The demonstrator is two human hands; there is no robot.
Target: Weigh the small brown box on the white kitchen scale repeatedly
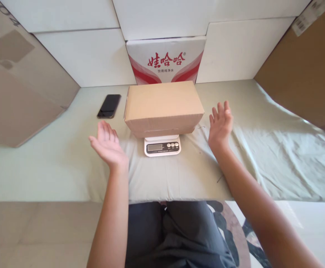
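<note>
A brown cardboard box (164, 102) rests on a small white kitchen scale (162, 153), covering the scale's weighing plate. The scale's display and several round buttons face me, and I cannot make out a reading. My left hand (109, 143) is apart from the box on its left, palm turned up and fingers stretched out, with nothing in it. To the right of the box, my right hand (221, 124) is also open and bare, its fingers pointing away from me. Neither hand touches the box or the scale.
A black smartphone (109, 106) lies left of the box on the pale green cloth (53, 167). Behind stands a white and red carton (166, 59) among white boxes (226, 52). Large cardboard boxes flank the table at left (25, 82) and right (304, 70).
</note>
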